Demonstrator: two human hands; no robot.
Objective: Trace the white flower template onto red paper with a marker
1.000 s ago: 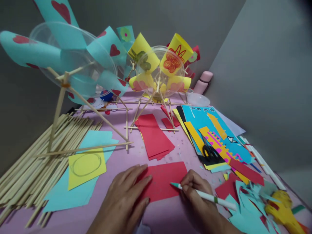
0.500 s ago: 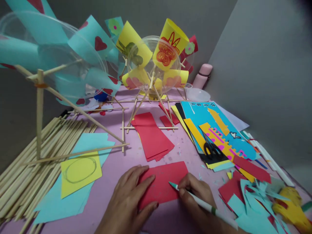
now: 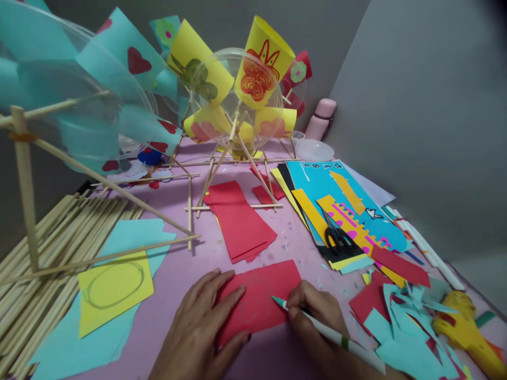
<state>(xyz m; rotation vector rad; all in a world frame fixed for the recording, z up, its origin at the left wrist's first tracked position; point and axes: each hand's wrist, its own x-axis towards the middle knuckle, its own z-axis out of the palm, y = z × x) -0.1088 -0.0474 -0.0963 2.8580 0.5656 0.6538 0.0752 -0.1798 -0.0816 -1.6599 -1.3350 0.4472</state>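
A red paper rectangle (image 3: 263, 295) lies on the pink table near the front edge. My left hand (image 3: 200, 330) rests flat on its left part, fingers stretched out, pressing the sheet down. My right hand (image 3: 317, 316) is closed round a white marker with a teal tip (image 3: 332, 333). The marker's tip touches the red paper near its right side.
A stack of red strips (image 3: 237, 221) lies just beyond. Black scissors (image 3: 336, 237) rest on coloured sheets at the right. Paper scraps and a yellow tool (image 3: 463, 327) sit front right. Wooden sticks (image 3: 47, 248), yellow and cyan sheets lie left. Paper wheel models on stick frames stand behind.
The view has moved closer and shifted, so things slid left in the picture. My right hand has brought the marker tip a little further onto the red paper. The left hand stays on the sheet.
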